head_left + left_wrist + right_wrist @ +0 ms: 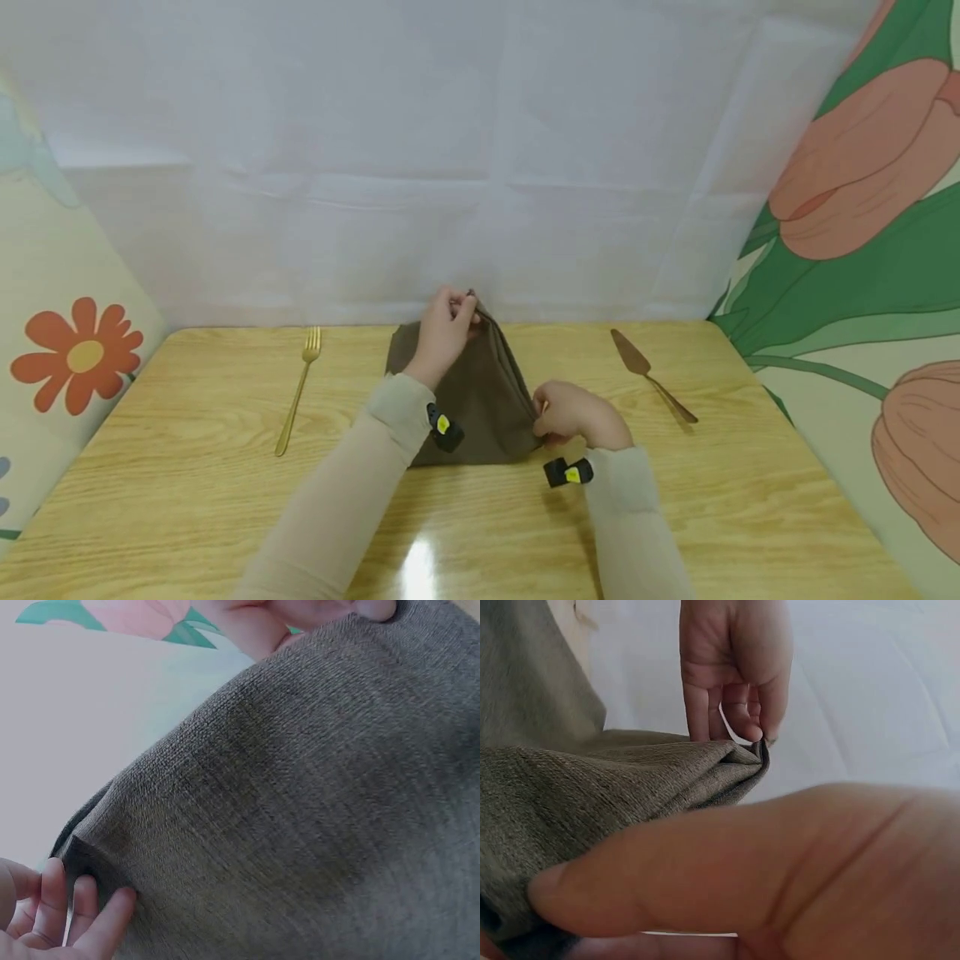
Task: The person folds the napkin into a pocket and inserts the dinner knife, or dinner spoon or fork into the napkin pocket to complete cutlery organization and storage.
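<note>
A dark grey-brown woven cloth [480, 400], folded in layers, lies mid-table with its right edge lifted. My left hand [446, 329] pinches the far corner and holds it up off the table. Nearer and lower, my right hand [573, 414] pinches the near right corner between thumb and fingers. Between the two hands the raised edge of the cloth [255, 772] runs in a slant in the left wrist view. In the right wrist view, small folds gather in the cloth [667, 769] under the left hand's fingertips, and the right thumb [630, 877] presses on its near part.
A gold fork [300, 392] lies left of the cloth, tines away from me. To the right is a copper-coloured cake server [652, 375], blade at the far end. The wooden table [187, 517] ends at a white sheet [375, 167]; flowered panels flank both sides.
</note>
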`<state>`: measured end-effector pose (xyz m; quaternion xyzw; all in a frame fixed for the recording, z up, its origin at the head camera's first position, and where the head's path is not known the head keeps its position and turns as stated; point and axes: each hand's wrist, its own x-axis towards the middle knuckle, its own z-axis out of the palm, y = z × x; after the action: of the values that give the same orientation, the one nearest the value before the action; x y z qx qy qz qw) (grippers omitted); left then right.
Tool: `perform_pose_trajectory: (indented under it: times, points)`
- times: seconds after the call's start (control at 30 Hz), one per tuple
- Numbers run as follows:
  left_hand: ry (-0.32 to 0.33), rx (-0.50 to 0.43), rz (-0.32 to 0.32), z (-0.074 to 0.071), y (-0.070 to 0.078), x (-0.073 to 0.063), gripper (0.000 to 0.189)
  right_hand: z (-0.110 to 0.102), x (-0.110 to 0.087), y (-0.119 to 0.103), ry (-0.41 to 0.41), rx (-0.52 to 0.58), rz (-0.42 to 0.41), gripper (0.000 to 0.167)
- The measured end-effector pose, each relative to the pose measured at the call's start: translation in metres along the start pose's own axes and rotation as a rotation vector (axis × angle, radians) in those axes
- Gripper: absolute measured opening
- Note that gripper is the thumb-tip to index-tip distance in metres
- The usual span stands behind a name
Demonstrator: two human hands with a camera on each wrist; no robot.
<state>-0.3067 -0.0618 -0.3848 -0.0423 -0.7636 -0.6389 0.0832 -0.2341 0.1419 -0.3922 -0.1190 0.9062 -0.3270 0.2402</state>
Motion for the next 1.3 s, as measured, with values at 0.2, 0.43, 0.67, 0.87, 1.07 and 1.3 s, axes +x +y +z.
perform_pose_trajectory:
  times: [0.2, 0.43, 0.67, 0.87, 1.07, 1.3]
  points:
    - [-0.04, -0.029, -0.05, -0.005, -0.014, -0.001, 0.015, 0.001, 0.008, 0.014, 0.058, -0.026, 0.04, 0.032]
    - [-0.05, 0.112, -0.089, -0.023, -0.026, -0.001, 0.026, -0.001, 0.014, 0.033, 0.062, 0.043, 0.08, 0.038]
    - [-0.045, 0.287, -0.088, -0.05, -0.037, 0.002, 0.032, -0.004, 0.012, 0.033, 0.091, 0.005, 0.13, 0.039]
    - [-0.147, 0.481, -0.031, -0.072, -0.048, 0.001, 0.034, -0.002, 0.017, 0.024, 0.285, -0.084, 0.1, 0.016]
    - [-0.385, 0.652, 0.027, -0.07, -0.057, 0.003, 0.051, 0.017, 0.035, 0.017, 0.295, -0.121, -0.093, 0.043]
    - [-0.679, 0.794, -0.003, -0.061, -0.063, 0.0, 0.082, 0.03, 0.044, 0.017, 0.163, -0.26, -0.011, 0.057]
